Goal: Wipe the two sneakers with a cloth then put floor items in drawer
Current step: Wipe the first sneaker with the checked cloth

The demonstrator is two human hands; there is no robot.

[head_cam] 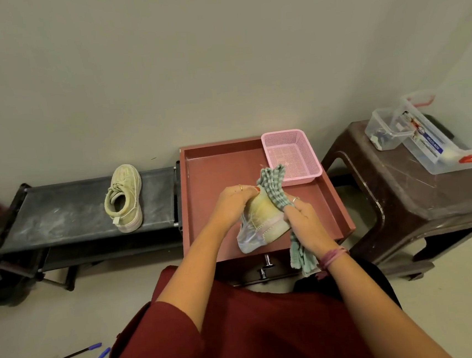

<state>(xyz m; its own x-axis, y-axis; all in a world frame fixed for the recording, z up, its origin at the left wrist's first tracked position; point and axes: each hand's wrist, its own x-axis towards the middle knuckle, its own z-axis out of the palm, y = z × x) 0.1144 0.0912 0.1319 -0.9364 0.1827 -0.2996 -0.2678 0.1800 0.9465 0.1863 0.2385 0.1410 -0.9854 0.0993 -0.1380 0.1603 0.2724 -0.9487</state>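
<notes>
My left hand grips a pale yellow-green sneaker, tilted sole-out above the red-brown drawer unit's top. A green checked cloth is pressed against that sneaker's side by my right hand; the cloth's tail hangs below my wrist. The second sneaker lies on a low black rack to the left. Blue-capped pens and small items lie on the floor at the lower left.
A pink mesh basket stands at the back right of the drawer unit's top. Drawer handles show on its front. A brown plastic stool at the right carries clear plastic boxes. A wall runs behind everything.
</notes>
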